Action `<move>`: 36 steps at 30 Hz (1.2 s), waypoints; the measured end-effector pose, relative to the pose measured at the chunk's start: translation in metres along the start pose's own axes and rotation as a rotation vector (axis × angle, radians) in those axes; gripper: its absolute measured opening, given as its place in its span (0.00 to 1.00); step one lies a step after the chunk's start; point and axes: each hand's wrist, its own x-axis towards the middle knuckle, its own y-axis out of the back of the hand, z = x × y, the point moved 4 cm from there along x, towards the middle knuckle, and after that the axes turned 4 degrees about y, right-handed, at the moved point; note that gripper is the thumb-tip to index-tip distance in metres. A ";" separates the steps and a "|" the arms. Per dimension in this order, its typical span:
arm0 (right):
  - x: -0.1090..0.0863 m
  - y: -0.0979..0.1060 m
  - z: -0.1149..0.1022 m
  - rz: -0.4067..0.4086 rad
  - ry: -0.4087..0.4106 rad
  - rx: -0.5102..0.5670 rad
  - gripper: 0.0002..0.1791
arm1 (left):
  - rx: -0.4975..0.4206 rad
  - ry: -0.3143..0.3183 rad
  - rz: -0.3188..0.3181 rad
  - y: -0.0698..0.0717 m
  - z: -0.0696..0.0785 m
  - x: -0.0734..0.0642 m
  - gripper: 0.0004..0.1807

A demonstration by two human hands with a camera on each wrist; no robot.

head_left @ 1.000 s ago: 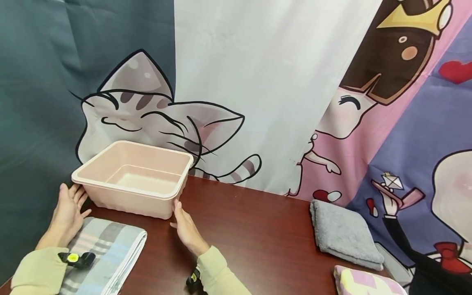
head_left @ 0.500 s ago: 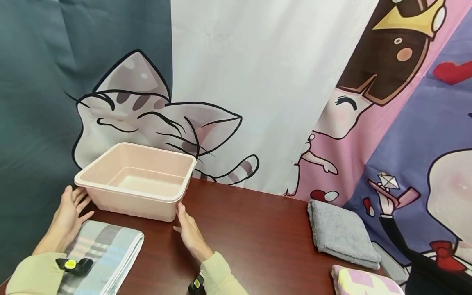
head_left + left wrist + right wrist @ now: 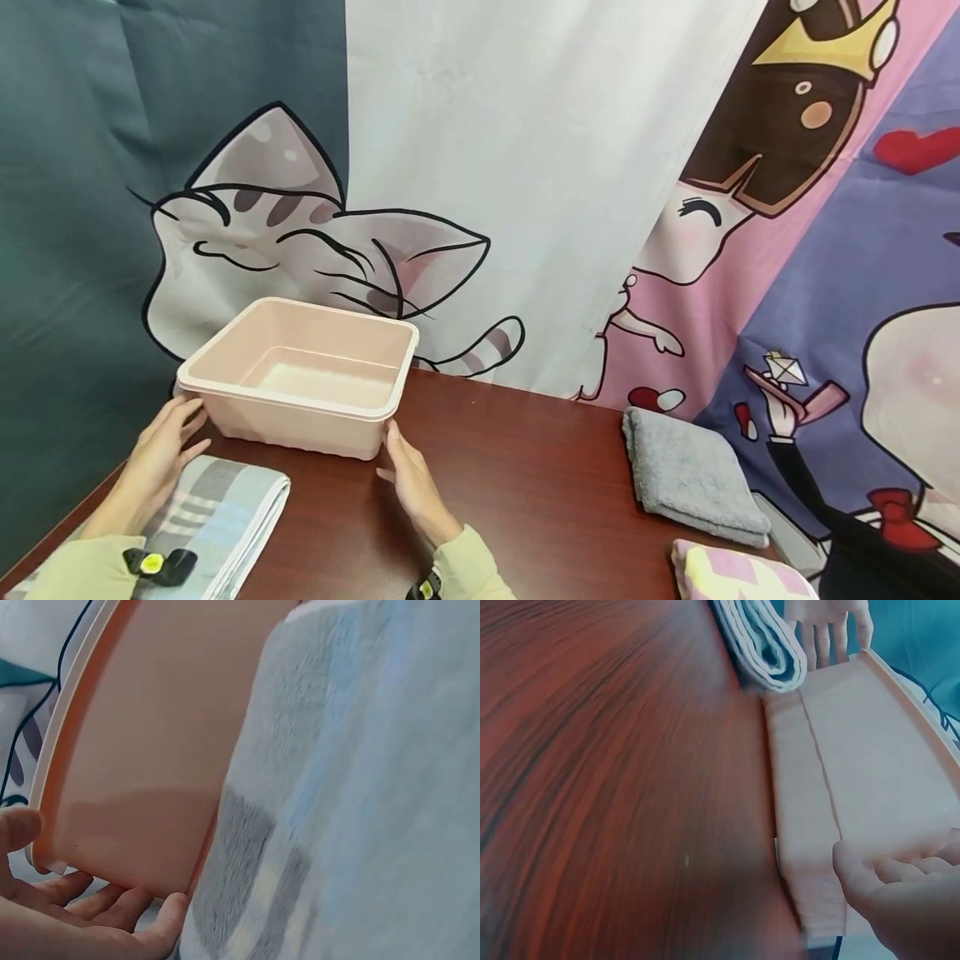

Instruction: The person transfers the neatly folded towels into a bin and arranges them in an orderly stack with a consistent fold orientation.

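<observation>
A pale pink plastic basin [image 3: 292, 421] stands upright on the table at the left. At its near left corner, my left hand [image 3: 153, 458] touches the side with extended fingers; the left wrist view shows that hand [image 3: 90, 915] beside the basin's rim and end wall. On the near right corner rests my right hand [image 3: 420, 483], its fingers straight against the wall. In the right wrist view, the right hand [image 3: 907, 889] lies along the same basin [image 3: 877, 750]. A folded plaid towel [image 3: 225, 517] in grey, blue and white lies below the left forearm, in front of the basin.
A folded grey towel [image 3: 690, 475] lies at the right, with a folded pink and yellow towel [image 3: 742, 575] nearer me. Behind the latter shows part of a light grey object [image 3: 787, 533]. A printed cartoon curtain [image 3: 525, 167] hangs along the table's [image 3: 510, 483] back edge.
The basin has slid to the right and slightly toward me, away from the left side curtain. Both hands have moved along with it. The towels have stayed in place.
</observation>
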 end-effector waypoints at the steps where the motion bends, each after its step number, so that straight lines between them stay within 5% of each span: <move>1: -0.003 0.003 -0.004 0.004 0.001 -0.001 0.25 | 0.026 0.004 0.003 -0.002 -0.001 0.000 0.29; 6: -0.017 0.019 -0.020 0.030 -0.002 0.034 0.25 | 0.176 0.039 -0.005 -0.016 -0.009 0.003 0.33; 12: -0.022 0.049 0.002 0.033 0.044 0.000 0.28 | 0.278 0.036 -0.034 -0.037 -0.014 0.003 0.37; 18: -0.024 0.080 0.030 0.062 0.078 -0.032 0.28 | 0.329 0.080 -0.074 -0.064 -0.005 -0.006 0.38; 23: -0.035 0.097 0.016 0.078 0.142 -0.052 0.26 | 0.357 0.102 -0.147 -0.094 0.011 -0.022 0.38; 28: -0.046 0.114 0.005 0.081 0.230 -0.070 0.24 | 0.389 0.032 -0.165 -0.116 0.019 -0.031 0.33; 31: -0.053 0.126 0.002 0.100 0.227 -0.062 0.24 | 0.370 0.018 -0.178 -0.124 0.011 -0.028 0.31; 36: -0.070 0.149 -0.001 0.157 0.164 -0.053 0.25 | 0.355 -0.035 -0.201 -0.130 -0.025 -0.011 0.29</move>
